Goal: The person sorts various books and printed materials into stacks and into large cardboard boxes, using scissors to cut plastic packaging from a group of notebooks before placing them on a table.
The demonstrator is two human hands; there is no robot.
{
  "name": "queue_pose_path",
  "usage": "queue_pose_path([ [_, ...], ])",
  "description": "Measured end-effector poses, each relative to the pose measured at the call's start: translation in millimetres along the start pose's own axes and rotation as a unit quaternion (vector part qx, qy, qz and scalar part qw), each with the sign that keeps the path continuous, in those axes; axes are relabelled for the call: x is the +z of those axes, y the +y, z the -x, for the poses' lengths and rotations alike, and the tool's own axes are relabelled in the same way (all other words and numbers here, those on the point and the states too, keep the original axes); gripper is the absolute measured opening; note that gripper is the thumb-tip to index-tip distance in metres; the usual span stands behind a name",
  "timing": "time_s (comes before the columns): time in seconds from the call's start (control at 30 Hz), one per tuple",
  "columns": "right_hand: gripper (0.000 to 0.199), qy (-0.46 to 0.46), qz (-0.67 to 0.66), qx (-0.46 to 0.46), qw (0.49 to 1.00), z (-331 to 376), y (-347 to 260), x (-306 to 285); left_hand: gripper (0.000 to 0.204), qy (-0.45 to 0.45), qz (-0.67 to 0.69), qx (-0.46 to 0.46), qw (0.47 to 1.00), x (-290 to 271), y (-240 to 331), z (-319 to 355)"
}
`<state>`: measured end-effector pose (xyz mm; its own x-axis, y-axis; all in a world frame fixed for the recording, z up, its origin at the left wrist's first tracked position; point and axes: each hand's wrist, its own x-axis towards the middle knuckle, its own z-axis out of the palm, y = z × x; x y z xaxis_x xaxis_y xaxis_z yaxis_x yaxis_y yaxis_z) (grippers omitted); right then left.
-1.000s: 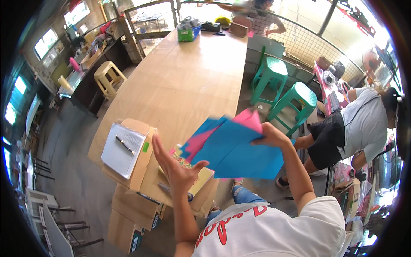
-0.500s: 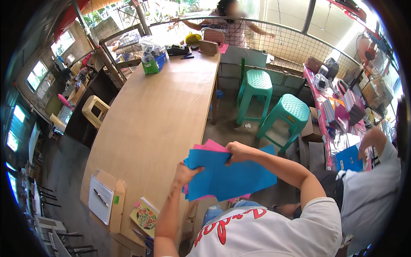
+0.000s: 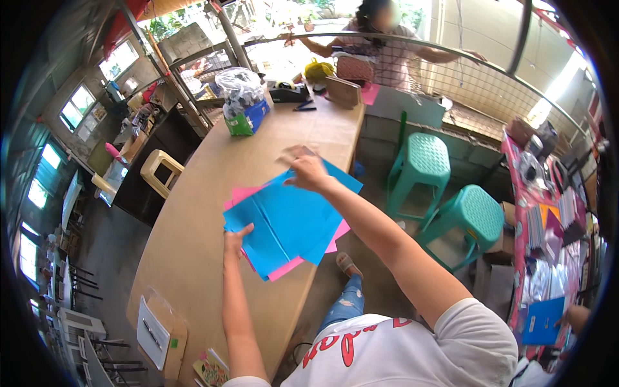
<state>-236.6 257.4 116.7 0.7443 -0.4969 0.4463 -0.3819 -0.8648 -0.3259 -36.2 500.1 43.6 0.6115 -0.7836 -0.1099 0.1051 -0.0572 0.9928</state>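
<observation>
A loose, fanned stack of blue and pink paper sheets (image 3: pixel 287 216) lies over the wooden table's right edge, blue on top with pink corners poking out. My left hand (image 3: pixel 238 240) grips its left edge, thumb on the upper face and the other fingers hidden underneath. Above the stack's far edge is my right hand (image 3: pixel 308 169), fingers stretched leftward and blurred by motion. Nothing shows in its grasp; whether it touches the top sheet is unclear.
On the table's far end stand a green-blue box (image 3: pixel 248 119) with a plastic bag, a tape dispenser (image 3: pixel 288 91) and a brown case (image 3: pixel 343 91). Nearby is a clipboard with pen (image 3: pixel 153 332). Green stools (image 3: pixel 422 158) stand right; a person (image 3: pixel 380 51) is beyond the railing.
The stack has moved left and away from my body, over the table. My right hand has let go of its top edge and reached farther out; my left still holds on.
</observation>
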Motion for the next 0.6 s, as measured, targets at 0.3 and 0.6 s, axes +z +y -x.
queue_pose_path([
  [0.3,0.099,-0.209,-0.110,0.243,0.941,53.2,139.1,99.4,0.052,0.045,0.006,-0.182,0.982,25.0,-88.4,-68.4],
  [0.6,0.063,-0.274,-0.564,0.291,0.723,-40.4,218.8,31.1,0.043,0.079,-0.059,0.044,0.994,77.2,6.8,-147.0],
])
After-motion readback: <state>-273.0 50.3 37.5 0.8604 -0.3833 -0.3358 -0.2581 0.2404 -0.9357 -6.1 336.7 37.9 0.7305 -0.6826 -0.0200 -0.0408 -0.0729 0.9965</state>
